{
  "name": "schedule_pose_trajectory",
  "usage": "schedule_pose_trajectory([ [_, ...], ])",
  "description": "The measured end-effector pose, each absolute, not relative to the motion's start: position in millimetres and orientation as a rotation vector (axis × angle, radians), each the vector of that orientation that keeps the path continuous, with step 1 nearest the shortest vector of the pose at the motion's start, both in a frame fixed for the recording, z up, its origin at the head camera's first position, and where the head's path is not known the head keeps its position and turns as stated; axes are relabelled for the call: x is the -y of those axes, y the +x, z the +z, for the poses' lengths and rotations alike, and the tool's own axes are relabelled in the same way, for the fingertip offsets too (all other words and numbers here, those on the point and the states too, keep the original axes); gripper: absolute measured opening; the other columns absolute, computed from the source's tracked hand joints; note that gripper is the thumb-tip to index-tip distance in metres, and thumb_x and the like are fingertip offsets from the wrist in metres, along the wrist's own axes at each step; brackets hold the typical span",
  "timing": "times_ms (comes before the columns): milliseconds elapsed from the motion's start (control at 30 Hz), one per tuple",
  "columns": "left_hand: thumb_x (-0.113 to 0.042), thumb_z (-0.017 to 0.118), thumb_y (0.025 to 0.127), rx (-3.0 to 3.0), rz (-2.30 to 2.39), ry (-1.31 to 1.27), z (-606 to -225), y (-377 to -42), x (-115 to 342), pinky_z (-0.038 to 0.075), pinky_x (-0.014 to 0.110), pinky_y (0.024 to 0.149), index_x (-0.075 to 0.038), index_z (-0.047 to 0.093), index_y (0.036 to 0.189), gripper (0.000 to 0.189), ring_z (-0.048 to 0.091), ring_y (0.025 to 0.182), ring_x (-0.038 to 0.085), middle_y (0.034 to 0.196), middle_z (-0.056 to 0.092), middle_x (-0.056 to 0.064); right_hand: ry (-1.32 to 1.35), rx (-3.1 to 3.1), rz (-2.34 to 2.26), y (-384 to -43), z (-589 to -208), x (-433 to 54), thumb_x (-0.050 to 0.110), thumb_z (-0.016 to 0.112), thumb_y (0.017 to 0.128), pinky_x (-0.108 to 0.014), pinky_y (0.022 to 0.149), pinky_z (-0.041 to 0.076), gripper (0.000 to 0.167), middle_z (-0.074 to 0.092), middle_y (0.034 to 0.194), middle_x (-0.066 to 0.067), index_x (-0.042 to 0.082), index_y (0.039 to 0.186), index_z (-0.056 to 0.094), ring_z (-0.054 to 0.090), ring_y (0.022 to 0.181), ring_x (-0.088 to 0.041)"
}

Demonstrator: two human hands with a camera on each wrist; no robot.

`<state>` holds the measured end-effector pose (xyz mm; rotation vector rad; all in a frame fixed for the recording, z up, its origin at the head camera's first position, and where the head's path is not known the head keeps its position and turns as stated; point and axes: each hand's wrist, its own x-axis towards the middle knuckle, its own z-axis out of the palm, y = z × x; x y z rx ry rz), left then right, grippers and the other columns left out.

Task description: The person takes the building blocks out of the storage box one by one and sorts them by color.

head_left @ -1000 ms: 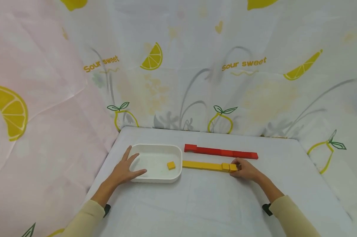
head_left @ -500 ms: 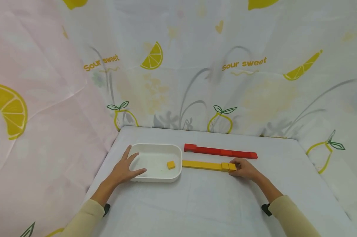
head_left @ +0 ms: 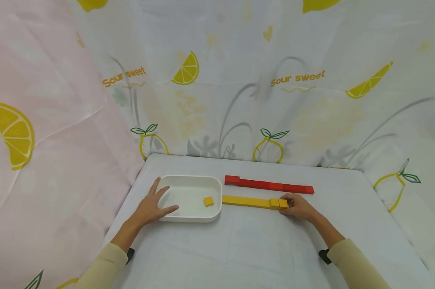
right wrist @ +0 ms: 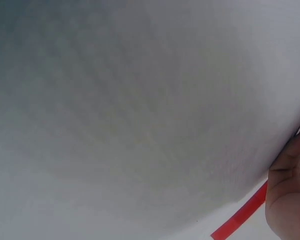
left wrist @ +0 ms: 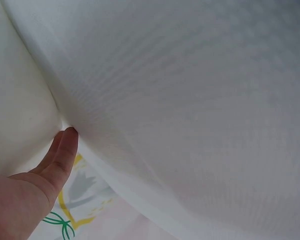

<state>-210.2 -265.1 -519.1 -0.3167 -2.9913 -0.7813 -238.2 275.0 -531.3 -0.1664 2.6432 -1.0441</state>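
In the head view, my left hand (head_left: 149, 208) lies with spread, straight fingers over the left end of a white tray (head_left: 190, 219). One small yellow block (head_left: 208, 201) sits in the tray near its right wall. From that wall a straight row of yellow blocks (head_left: 248, 201) runs right along the table. At the row's right end, my right hand (head_left: 299, 206) pinches a yellow block (head_left: 283, 204) between thumb and fingers, set against its neighbour. The left wrist view catches the left hand (left wrist: 45, 185) at the tray's outer side; blocks there are hidden.
Behind the yellow row lies a slightly slanting row of red blocks (head_left: 253, 184), its left end block standing a little higher. Lemon-printed cloth (head_left: 217, 100) hangs behind the white table (head_left: 261, 249), and a pink cloth (head_left: 66, 160) closes off the left side.
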Motion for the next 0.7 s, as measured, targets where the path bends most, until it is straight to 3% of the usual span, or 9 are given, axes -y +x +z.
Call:
schedule_pose_trajectory([
  [700, -0.06, 0.069, 0.082, 2.982, -0.804, -0.32, -522.1, -212.8, 265.8, 0.046, 0.065, 0.095, -0.008, 0.045, 0.147, 0.087, 0.047, 0.13, 0.05, 0.165, 0.007, 0.018, -0.194, -2.647, -1.022, -242.4, -532.0, -276.7, 0.018, 0.081, 0.081, -0.027, 0.075, 0.051, 0.045, 0.06, 0.104, -0.006, 0.006, 0.121, 0.065, 0.051, 0.093, -0.022],
])
